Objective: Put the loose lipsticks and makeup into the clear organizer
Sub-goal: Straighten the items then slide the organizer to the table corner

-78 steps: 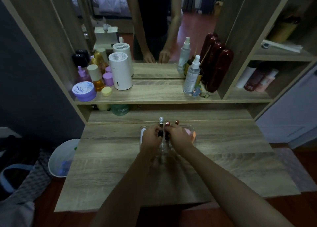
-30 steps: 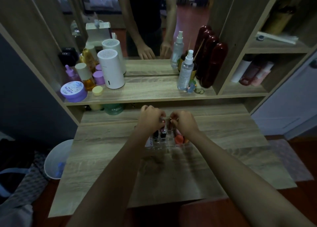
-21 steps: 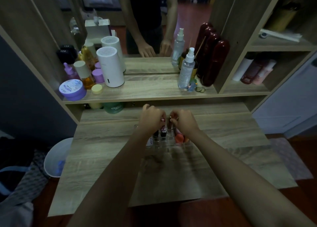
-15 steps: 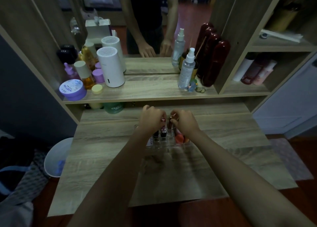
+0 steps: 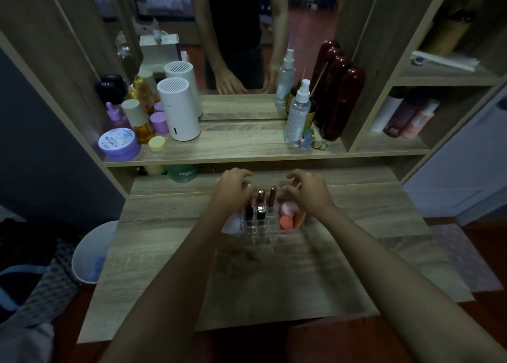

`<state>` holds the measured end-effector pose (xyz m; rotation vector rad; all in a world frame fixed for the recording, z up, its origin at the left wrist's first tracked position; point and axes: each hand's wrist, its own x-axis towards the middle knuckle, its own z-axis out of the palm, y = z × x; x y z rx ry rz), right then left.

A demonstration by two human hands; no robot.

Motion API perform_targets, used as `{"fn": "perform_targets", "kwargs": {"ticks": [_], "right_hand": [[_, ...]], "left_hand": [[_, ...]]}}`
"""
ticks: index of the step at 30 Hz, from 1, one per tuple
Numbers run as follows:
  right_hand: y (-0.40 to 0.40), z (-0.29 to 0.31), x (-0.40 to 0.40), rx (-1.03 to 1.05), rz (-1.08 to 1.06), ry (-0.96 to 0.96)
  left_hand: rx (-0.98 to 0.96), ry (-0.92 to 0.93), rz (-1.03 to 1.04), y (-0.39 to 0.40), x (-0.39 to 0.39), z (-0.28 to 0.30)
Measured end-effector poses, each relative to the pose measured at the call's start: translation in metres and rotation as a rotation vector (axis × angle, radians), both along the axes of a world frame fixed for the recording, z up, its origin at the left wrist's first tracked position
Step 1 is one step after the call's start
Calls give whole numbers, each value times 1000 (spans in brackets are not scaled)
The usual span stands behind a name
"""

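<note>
Both hands hover with fingers spread and curled, gripping nothing: left hand (image 5: 230, 190) over the clear organizer's (image 5: 270, 229) left end, right hand (image 5: 308, 188) over its right. Upright lipsticks (image 5: 260, 206) fill its middle slots; pink makeup sponges (image 5: 288, 214) its right compartment.

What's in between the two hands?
In the head view, upright lipstick tubes stand in the clear plastic organizer between the left hand and right hand.
</note>
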<state>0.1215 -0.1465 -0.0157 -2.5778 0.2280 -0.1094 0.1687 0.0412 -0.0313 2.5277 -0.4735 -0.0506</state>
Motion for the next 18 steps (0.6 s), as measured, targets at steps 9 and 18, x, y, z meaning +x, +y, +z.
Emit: {"fn": "perform_targets", "kwargs": {"ticks": [9, 18], "right_hand": [[-51, -18, -20, 13, -198, 187], [-42, -52, -46, 154, -127, 459]], "left_hand": [[-134, 179, 442, 61, -18, -24], [-601, 735, 587, 73, -40, -46]]}}
